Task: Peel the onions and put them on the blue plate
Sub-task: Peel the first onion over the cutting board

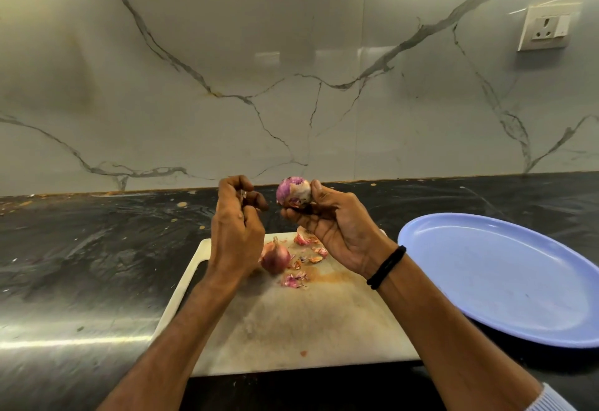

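My right hand (337, 225) holds a partly peeled purple and white onion (294, 190) up above the cutting board (291, 323). My left hand (235, 232) is raised beside it, fingers pinched on a small scrap of onion skin (243, 195). A second onion (275, 258), still in its reddish skin, lies on the board just right of my left wrist. Loose skin pieces (294, 279) are scattered around it. The blue plate (505, 277) sits at the right of the board and holds nothing.
The board lies on a dark, scuffed counter (97, 248) that runs to a marble backsplash (291, 86). A wall socket (546, 28) is set high on the right. A black band (385, 266) circles my right wrist.
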A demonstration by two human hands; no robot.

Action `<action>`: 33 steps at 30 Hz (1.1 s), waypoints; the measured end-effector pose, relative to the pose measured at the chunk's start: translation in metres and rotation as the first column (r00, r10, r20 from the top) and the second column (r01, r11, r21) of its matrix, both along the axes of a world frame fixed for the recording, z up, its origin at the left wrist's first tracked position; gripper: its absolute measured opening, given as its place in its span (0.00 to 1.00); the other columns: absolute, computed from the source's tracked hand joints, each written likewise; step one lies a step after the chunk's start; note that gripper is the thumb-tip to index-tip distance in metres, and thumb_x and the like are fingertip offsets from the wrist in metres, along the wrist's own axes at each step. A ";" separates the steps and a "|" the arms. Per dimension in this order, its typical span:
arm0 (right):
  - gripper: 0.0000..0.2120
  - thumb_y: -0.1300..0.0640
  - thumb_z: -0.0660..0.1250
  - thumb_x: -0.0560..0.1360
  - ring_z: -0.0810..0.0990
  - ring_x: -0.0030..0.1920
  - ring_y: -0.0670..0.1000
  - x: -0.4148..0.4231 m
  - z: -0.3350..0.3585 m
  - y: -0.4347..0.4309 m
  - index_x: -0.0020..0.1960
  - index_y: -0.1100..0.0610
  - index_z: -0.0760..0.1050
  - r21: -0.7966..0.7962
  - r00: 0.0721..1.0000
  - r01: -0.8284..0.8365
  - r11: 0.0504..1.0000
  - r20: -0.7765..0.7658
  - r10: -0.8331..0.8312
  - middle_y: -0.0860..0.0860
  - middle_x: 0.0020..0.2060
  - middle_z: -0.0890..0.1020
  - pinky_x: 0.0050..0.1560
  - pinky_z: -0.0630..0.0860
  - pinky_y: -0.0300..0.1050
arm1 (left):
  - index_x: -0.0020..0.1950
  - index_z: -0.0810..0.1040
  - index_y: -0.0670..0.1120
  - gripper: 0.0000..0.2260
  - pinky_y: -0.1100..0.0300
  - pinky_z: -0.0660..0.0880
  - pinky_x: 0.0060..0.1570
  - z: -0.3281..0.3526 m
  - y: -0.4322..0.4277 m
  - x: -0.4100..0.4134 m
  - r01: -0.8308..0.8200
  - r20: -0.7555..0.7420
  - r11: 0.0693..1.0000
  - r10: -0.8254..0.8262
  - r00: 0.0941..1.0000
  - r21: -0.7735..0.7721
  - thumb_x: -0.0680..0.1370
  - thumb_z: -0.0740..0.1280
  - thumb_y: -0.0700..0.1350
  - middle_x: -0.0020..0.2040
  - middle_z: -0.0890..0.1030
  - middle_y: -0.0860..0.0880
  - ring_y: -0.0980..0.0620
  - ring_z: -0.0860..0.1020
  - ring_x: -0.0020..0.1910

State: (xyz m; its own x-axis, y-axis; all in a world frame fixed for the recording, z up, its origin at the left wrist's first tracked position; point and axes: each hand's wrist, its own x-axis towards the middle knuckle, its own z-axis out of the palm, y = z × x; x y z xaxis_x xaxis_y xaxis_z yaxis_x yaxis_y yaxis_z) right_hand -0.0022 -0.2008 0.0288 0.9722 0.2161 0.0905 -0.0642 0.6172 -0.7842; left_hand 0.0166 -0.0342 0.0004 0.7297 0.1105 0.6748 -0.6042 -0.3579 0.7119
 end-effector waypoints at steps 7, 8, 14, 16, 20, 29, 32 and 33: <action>0.15 0.59 0.58 0.83 0.83 0.52 0.57 -0.001 -0.001 0.000 0.61 0.69 0.74 0.063 0.999 -0.033 0.997 0.016 0.032 0.64 0.56 0.80 0.53 0.82 0.48 | 0.66 0.69 0.60 0.16 0.72 0.65 0.55 -0.004 -0.004 0.002 0.093 -0.067 0.971 -0.080 0.995 0.222 0.79 0.56 0.57 0.59 0.72 0.56 0.63 0.63 0.59; 0.16 0.58 0.58 0.83 0.82 0.54 0.58 0.001 -0.001 0.000 0.61 0.69 0.74 0.061 0.999 -0.033 0.998 0.031 0.031 0.65 0.58 0.80 0.55 0.81 0.49 | 0.66 0.69 0.60 0.16 0.72 0.63 0.55 -0.005 -0.004 0.003 0.099 -0.076 0.967 -0.083 0.994 0.234 0.79 0.55 0.58 0.60 0.72 0.55 0.64 0.63 0.59; 0.14 0.57 0.60 0.81 0.83 0.52 0.59 0.009 -0.008 0.006 0.61 0.65 0.74 -0.222 0.969 0.171 0.960 0.217 -0.122 0.62 0.56 0.81 0.52 0.82 0.55 | 0.65 0.69 0.58 0.11 0.64 0.71 0.62 0.000 -0.007 -0.001 0.128 -0.127 0.982 -0.111 0.986 0.139 0.83 0.60 0.48 0.63 0.71 0.48 0.53 0.71 0.63; 0.10 0.59 0.63 0.80 0.83 0.54 0.56 0.011 -0.012 0.007 0.59 0.61 0.74 -0.360 0.885 0.380 0.852 0.408 -0.223 0.58 0.54 0.81 0.54 0.81 0.53 | 0.66 0.70 0.57 0.12 0.59 0.74 0.62 -0.001 -0.006 0.000 0.160 -0.133 0.982 -0.147 0.980 0.096 0.83 0.60 0.48 0.62 0.75 0.52 0.56 0.75 0.60; 0.11 0.60 0.70 0.76 0.80 0.51 0.45 0.015 -0.018 0.008 0.56 0.56 0.73 -0.416 0.546 0.787 0.456 0.814 -0.200 0.52 0.53 0.78 0.52 0.77 0.33 | 0.66 0.71 0.57 0.14 0.65 0.75 0.55 -0.002 -0.003 0.003 0.185 -0.126 0.981 -0.176 0.976 0.062 0.80 0.59 0.56 0.56 0.78 0.62 0.66 0.77 0.56; 0.12 0.66 0.69 0.75 0.78 0.50 0.48 0.018 -0.024 0.005 0.58 0.61 0.76 -0.253 0.303 0.922 0.293 0.943 -0.139 0.55 0.51 0.78 0.54 0.75 0.31 | 0.67 0.71 0.57 0.13 0.54 0.78 0.60 -0.002 -0.001 0.005 0.184 -0.024 0.975 -0.183 0.983 0.127 0.81 0.60 0.52 0.59 0.77 0.59 0.57 0.77 0.59; 0.12 0.66 0.69 0.76 0.78 0.51 0.47 0.020 -0.025 0.005 0.58 0.62 0.76 -0.250 0.291 0.929 0.273 0.949 -0.119 0.55 0.51 0.78 0.54 0.74 0.30 | 0.66 0.72 0.55 0.12 0.54 0.78 0.60 -0.002 0.000 0.005 0.170 0.001 0.973 -0.172 0.985 0.154 0.83 0.61 0.47 0.59 0.78 0.54 0.56 0.78 0.59; 0.12 0.66 0.69 0.76 0.78 0.50 0.47 0.020 -0.025 0.005 0.58 0.62 0.76 -0.252 0.291 0.929 0.271 0.950 -0.114 0.55 0.51 0.78 0.55 0.74 0.29 | 0.66 0.72 0.55 0.12 0.54 0.78 0.60 -0.002 0.000 0.005 0.168 0.006 0.972 -0.172 0.985 0.163 0.83 0.61 0.46 0.59 0.78 0.54 0.56 0.78 0.58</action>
State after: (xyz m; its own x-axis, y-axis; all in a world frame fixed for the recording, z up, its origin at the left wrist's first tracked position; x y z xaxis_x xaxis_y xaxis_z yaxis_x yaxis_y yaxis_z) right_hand 0.0182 -0.1955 0.0034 0.4626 0.0345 0.8859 0.7341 -0.5751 -0.3610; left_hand 0.0215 -0.0344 -0.0012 0.7144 -0.1253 0.6884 -0.6798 -0.3575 0.6404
